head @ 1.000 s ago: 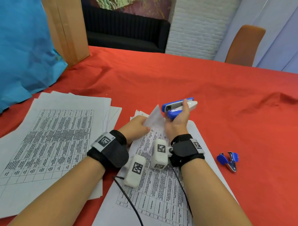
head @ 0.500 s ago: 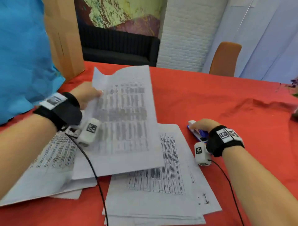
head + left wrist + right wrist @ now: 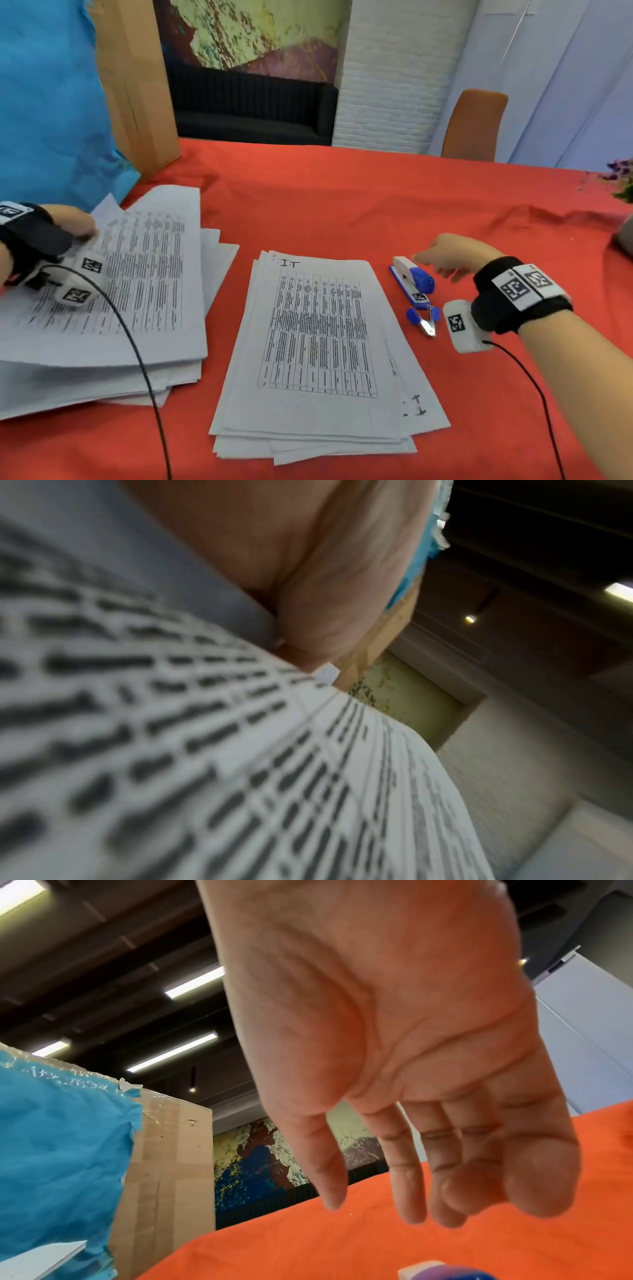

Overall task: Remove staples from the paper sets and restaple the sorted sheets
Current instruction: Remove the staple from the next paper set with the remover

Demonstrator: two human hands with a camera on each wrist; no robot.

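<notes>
The stapled paper set (image 3: 144, 274) lies on top of the left pile, and my left hand (image 3: 73, 224) pinches its far left corner. In the left wrist view my thumb (image 3: 325, 588) presses on that printed sheet (image 3: 205, 750). A second stack of printed sheets (image 3: 318, 342) lies in the middle of the table. To its right rest the blue and white stapler (image 3: 411, 277) and the blue staple remover (image 3: 424, 318). My right hand (image 3: 442, 258) hovers just right of the stapler, fingers relaxed and holding nothing. In the right wrist view the hand (image 3: 394, 1150) hangs above the stapler's tip (image 3: 441, 1272).
A red cloth (image 3: 342, 205) covers the table. A cardboard box (image 3: 137, 85) and blue plastic sheeting (image 3: 44, 102) stand at the back left. An orange chair (image 3: 476, 126) is behind the table, and a plant (image 3: 620, 181) sits at the right edge.
My left hand has carried the paper set leftward and lowered it onto the left pile. My right hand has put the stapler down beside the staple remover and lifted off it.
</notes>
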